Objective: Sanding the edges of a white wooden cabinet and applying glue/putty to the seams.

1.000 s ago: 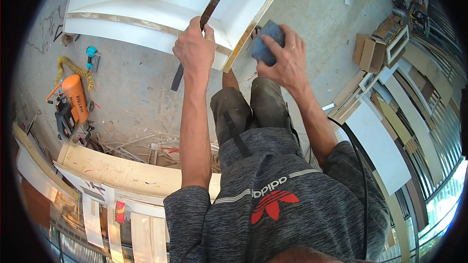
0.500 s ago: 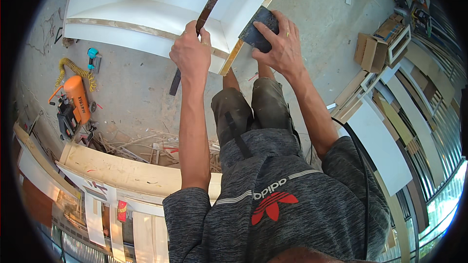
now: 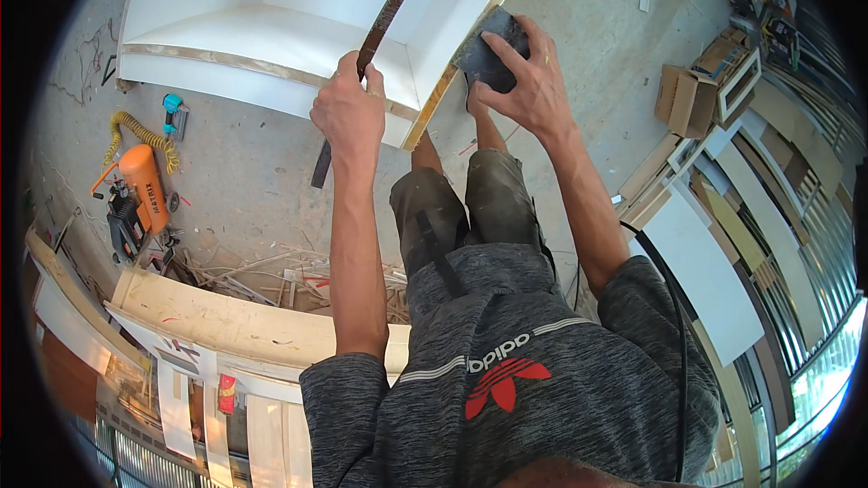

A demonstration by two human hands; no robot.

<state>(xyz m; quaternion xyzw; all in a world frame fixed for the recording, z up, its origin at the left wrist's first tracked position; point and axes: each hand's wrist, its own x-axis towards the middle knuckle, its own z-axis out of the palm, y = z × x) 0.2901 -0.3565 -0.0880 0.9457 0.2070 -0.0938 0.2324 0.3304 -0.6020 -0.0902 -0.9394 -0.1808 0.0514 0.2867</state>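
Note:
My left hand (image 3: 349,113) is closed around a long, narrow, dark strip (image 3: 394,11). The strip runs up past the top of the view, and its short lower end hangs below my fist. In my right hand (image 3: 533,81) is a dark, flat rectangular pad (image 3: 491,50), gripped between thumb and fingers. One edge of the pad lies against or right beside the yellowish-brown edge (image 3: 434,107) of a white cabinet (image 3: 271,36). Both hands are at the cabinet's near right corner, and the strip crosses over its open inside.
An orange air compressor (image 3: 145,183) with a yellow coiled hose (image 3: 136,126) and a teal nail gun (image 3: 172,114) stand on the floor at left. Wood scraps (image 3: 262,280) lie behind a pale board (image 3: 217,316). Cardboard boxes (image 3: 692,99) and leaning panels (image 3: 696,262) line the right.
My right hand has shifted slightly right and up with the pad, which is tilted a little differently. My left hand has moved slightly left and down with the strip.

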